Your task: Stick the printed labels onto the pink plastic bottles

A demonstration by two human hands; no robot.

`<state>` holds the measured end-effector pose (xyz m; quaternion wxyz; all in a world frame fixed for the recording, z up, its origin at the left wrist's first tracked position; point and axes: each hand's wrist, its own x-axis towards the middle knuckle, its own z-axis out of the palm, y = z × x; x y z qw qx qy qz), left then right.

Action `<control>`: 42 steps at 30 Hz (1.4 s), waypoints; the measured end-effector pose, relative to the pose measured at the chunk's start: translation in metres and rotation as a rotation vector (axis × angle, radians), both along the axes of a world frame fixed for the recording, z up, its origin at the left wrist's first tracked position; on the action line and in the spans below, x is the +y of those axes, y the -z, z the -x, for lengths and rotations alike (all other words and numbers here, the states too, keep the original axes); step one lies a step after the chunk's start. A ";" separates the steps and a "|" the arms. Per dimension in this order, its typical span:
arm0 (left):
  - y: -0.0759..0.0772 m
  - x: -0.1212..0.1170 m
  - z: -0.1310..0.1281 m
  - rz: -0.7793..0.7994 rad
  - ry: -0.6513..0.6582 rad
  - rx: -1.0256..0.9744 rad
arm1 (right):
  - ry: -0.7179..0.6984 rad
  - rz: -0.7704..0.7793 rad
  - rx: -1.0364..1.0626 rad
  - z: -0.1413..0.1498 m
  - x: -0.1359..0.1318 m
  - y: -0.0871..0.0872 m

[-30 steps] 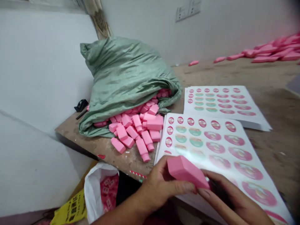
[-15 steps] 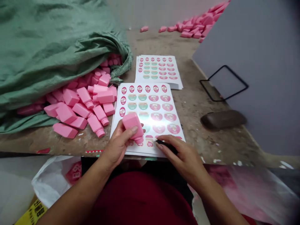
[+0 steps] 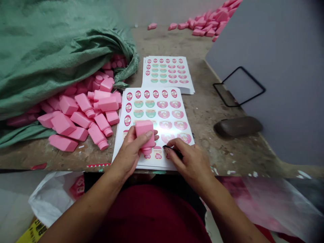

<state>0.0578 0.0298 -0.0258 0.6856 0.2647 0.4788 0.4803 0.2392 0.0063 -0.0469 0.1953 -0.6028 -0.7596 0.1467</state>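
Note:
My left hand (image 3: 129,148) is closed around a plain pink plastic bottle (image 3: 144,129), its neck pointing down toward me. No label shows on the visible side. Between the thumb and fingers of my right hand (image 3: 193,162) is a slim black pointed tool (image 3: 178,154), mostly covered; its exact kind is unclear. Its tip is over the bottom rows of a white sticker sheet (image 3: 162,163), just right of the bottle. Pink and green labels in rows cover this sheet, which tops a stack. My hands and the bottle hide part of it.
Many pink bottles (image 3: 64,123) spill from a green woven sack (image 3: 63,60) at left. Behind lies a second sticker stack (image 3: 168,85). A dark oblong case (image 3: 238,126) and a black wire frame (image 3: 240,68) are at right, beside a grey panel (image 3: 283,84). More bottles (image 3: 207,23) are heaped at the back.
My right hand and the black tool have shifted left, closer to the bottle. The bottle has turned more upright in my left hand. The camera view has shifted slightly.

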 end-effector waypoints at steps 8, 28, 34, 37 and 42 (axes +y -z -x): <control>0.004 0.002 -0.005 0.023 -0.004 0.062 | -0.039 -0.112 -0.105 0.007 0.002 -0.001; 0.004 0.005 -0.001 0.081 -0.016 -0.041 | -0.013 0.032 -0.041 0.002 0.006 -0.003; 0.003 0.006 -0.002 0.084 -0.032 -0.064 | -0.045 -0.024 -0.100 0.005 0.008 -0.005; 0.003 0.006 -0.002 0.087 -0.034 -0.061 | -0.060 0.093 -0.013 0.003 0.011 -0.006; 0.006 0.007 0.000 0.083 -0.033 -0.116 | -0.037 0.019 -0.121 0.001 0.008 -0.008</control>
